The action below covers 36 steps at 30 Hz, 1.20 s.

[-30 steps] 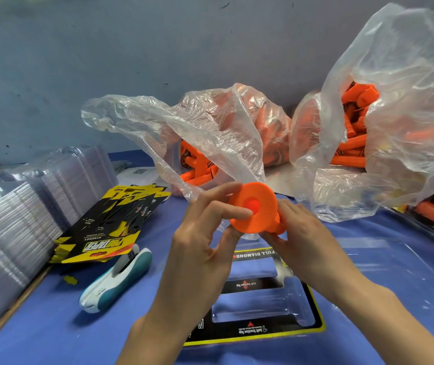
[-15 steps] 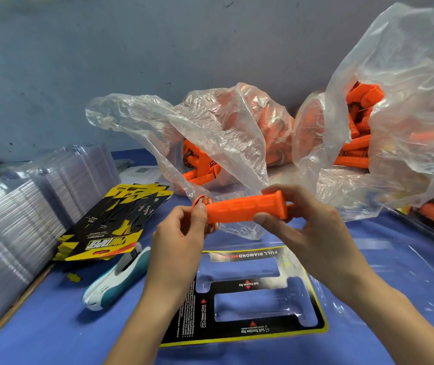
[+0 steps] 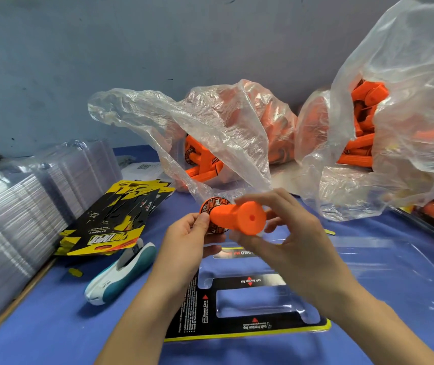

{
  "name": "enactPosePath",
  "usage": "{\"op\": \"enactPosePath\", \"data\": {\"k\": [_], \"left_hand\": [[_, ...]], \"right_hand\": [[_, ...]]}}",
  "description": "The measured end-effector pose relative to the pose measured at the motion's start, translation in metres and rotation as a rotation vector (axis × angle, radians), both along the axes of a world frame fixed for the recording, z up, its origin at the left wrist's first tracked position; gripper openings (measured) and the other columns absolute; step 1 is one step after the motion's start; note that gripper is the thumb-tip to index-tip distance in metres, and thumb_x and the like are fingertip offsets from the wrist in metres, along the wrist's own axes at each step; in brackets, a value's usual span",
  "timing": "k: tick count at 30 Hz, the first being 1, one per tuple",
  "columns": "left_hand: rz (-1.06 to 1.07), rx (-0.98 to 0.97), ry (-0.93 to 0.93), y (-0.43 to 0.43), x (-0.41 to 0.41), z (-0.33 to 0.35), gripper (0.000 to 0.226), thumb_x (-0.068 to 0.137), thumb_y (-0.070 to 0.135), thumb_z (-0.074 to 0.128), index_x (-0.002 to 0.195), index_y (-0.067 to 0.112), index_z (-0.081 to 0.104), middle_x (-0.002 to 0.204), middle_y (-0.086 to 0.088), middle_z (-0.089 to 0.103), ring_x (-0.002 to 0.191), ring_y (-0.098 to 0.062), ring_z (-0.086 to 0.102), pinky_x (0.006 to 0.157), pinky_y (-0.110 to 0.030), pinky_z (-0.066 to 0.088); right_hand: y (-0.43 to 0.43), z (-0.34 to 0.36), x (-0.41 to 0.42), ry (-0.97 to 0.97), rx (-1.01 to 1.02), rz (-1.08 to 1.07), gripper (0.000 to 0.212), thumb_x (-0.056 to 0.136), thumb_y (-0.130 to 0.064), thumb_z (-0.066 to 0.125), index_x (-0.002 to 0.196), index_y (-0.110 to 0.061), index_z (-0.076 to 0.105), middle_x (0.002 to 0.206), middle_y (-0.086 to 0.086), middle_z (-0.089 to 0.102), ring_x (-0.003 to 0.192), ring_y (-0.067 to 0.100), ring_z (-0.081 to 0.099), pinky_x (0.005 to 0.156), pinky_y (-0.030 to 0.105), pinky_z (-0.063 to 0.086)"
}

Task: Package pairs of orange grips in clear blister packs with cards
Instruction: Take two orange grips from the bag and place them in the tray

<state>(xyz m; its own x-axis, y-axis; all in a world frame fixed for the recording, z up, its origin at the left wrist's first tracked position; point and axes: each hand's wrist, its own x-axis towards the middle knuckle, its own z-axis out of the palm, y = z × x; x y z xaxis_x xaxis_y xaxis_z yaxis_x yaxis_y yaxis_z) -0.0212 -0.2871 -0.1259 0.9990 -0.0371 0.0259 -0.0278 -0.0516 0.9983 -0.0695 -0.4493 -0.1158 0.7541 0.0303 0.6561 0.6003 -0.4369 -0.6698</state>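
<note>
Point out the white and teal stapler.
Head view, left of centre: the stapler lies on the blue tabletop, beside the yellow-black cards, left of the left hand.

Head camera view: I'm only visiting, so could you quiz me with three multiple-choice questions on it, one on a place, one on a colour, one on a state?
1. Where does the white-and-teal tool lie?
A. On the blue table, left of the carded blister pack
B. Inside a bag
C. On the yellow cards

2. What colour is the held grip?
A. Green
B. Orange
C. White

3. How are the blister pack's two cavities?
A. Both filled
B. One filled
C. Both empty

1 A: it lies on the table beside the pack.
2 B: its body is orange.
3 C: blue shows through both; the left hand and right hand hold the grip in the air.
</note>
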Motion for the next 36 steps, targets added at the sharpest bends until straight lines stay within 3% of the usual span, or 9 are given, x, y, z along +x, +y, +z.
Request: {"op": "enactPosePath", "data": {"k": [5,9,12,18,21,23,24,28,36], "left_hand": [[-0.019,-0.056,0.046,0.001,0.001,-0.003,0.029,0.105,0.022,0.043,0.1,0.005,0.066,0.088,-0.012,0.075,0.074,-0.013,0.072,0.074,-0.029,0.06],[0.065,-0.059,-0.018,0.002,0.002,0.001,0.024,0.103,0.026,0.048,0.095,0.012,0.066,0.083,-0.003,0.074,0.072,-0.012,0.072,0.066,-0.026,0.059],[0.158,0.144,-0.215,0.008,0.001,0.003,0.02,0.099,0.036,0.052,0.094,0.022,0.066,0.082,0.006,0.074,0.075,-0.007,0.07,0.067,-0.027,0.058],[0.22,0.609,-0.457,0.014,-0.014,0.003,0.032,0.089,0.057,0.05,0.078,0.03,0.063,0.072,0.017,0.069,0.074,-0.002,0.064,0.068,-0.024,0.048],[0.244,0.704,-0.468,0.016,-0.018,-0.002,0.035,0.091,0.055,0.05,0.074,0.027,0.062,0.068,0.016,0.068,0.07,-0.006,0.063,0.069,-0.034,0.051],[0.257,0.754,-0.461,0.018,-0.02,-0.005,0.038,0.092,0.055,0.05,0.069,0.027,0.06,0.063,0.019,0.066,0.066,-0.003,0.06,0.063,-0.025,0.047],[0.261,0.784,-0.46,0.019,-0.02,-0.006,0.039,0.092,0.054,0.051,0.066,0.026,0.059,0.062,0.024,0.064,0.067,0.0,0.058,0.057,-0.015,0.041],[0.235,0.875,-0.421,0.027,-0.02,-0.012,0.043,0.091,0.051,0.053,0.059,0.023,0.057,0.055,0.025,0.059,0.062,-0.004,0.055,0.055,-0.014,0.036],[0.175,0.963,-0.342,0.033,-0.02,-0.026,0.043,0.09,0.057,0.046,0.065,0.023,0.056,0.061,0.006,0.061,0.074,-0.021,0.059,0.063,-0.036,0.043]], "right_hand": [[0.002,-0.004,0.0,-0.031,-0.072,-0.004,0.037,0.079,-0.03,0.08,0.112,-0.031,0.064,0.101,-0.017,0.058,0.089,0.004,0.057,0.077,0.01,0.041],[-0.012,-0.006,0.003,0.032,-0.047,-0.073,0.035,0.081,-0.045,0.073,0.112,-0.043,0.058,0.101,-0.026,0.059,0.092,-0.003,0.055,0.075,0.006,0.039],[-0.032,-0.01,0.011,0.149,-0.086,-0.159,0.044,0.073,-0.062,0.061,0.114,-0.045,0.058,0.095,-0.028,0.062,0.094,-0.006,0.055,0.075,0.009,0.04],[-0.059,-0.019,0.018,0.252,-0.322,-0.219,0.052,0.074,-0.066,0.055,0.119,-0.041,0.06,0.101,-0.03,0.055,0.1,-0.006,0.048,0.082,0.02,0.041],[-0.061,-0.021,0.013,0.253,-0.377,-0.211,0.055,0.068,-0.075,0.046,0.113,-0.047,0.059,0.096,-0.039,0.055,0.103,-0.014,0.043,0.083,0.01,0.036],[-0.061,-0.023,0.011,0.251,-0.41,-0.2,0.053,0.067,-0.075,0.046,0.11,-0.048,0.058,0.1,-0.05,0.048,0.103,-0.019,0.04,0.084,0.003,0.031],[-0.06,-0.024,0.01,0.261,-0.441,-0.19,0.054,0.067,-0.075,0.045,0.11,-0.046,0.06,0.1,-0.046,0.052,0.103,-0.014,0.042,0.086,0.006,0.031],[-0.057,-0.026,0.007,0.284,-0.559,-0.152,0.057,0.073,-0.073,0.045,0.112,-0.038,0.067,0.103,-0.024,0.06,0.102,0.01,0.048,0.092,0.027,0.038],[-0.056,-0.033,0.01,0.334,-0.673,-0.132,0.052,0.08,-0.068,0.051,0.117,-0.036,0.066,0.116,-0.02,0.057,0.112,0.007,0.045,0.095,0.021,0.033]]}}
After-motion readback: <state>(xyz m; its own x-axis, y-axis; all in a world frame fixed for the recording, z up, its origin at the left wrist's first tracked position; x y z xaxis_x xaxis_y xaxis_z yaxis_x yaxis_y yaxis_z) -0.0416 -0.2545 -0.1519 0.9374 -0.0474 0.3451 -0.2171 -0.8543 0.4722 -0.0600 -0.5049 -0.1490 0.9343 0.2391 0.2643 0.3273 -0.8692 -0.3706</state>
